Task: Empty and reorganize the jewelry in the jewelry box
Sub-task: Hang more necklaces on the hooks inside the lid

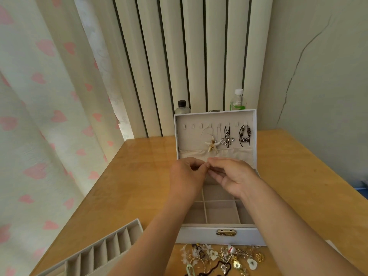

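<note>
Your L hand (186, 177) & R hand (232, 176) meet over the open jewelry box (219, 215), both sets of fingers (199, 166) pinching a thin wire hoop (208, 169). Loose jewelry (224, 257) sits piled on the desk (137, 176) just in front of it.

I see a glossy wooden table (139, 176), light tan. On the left hangs a cream curtain (45, 116) with pink hearts. Behind the table are white vertical slats (191, 56) with dark gaps between them. Two bottles stand at the far table edge in front of the slats: a dark-capped bottle (182, 108) and a clear white-capped bottle (238, 100) with green on it. On the right, the pale wall (322, 86) has a long crack (294, 72). I can't identify the blue object (363, 189) at the right edge.
</note>
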